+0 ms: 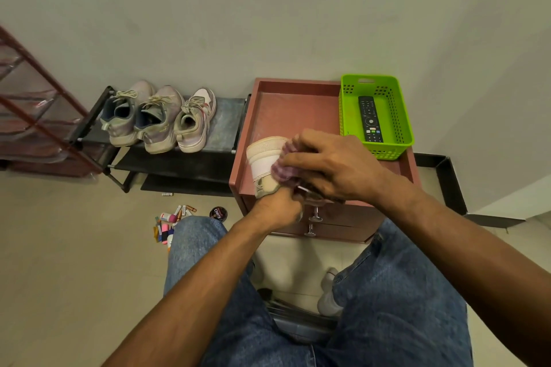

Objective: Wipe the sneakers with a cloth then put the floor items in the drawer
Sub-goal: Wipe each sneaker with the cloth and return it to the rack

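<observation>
A white and beige sneaker [264,158] rests on the front left of the reddish cabinet top [286,110]. My left hand [278,207] grips the sneaker from below at its near end. My right hand [334,164] presses a purple striped cloth [284,170] against the sneaker's side. Three more sneakers [158,119] stand in a row on the black shoe rack [179,164] to the left. Small floor items [173,222], tubes and markers, lie scattered on the tiles with a round polish tin [218,213] beside them. The cabinet's drawers [337,222] with metal knobs are closed.
A green plastic basket [396,125] holding a black remote [369,119] sits on the cabinet's right side. A red frame rack [35,104] stands at the far left. My legs in jeans [396,292] straddle the space before the cabinet. A black baseboard strip [447,182] runs along the right wall.
</observation>
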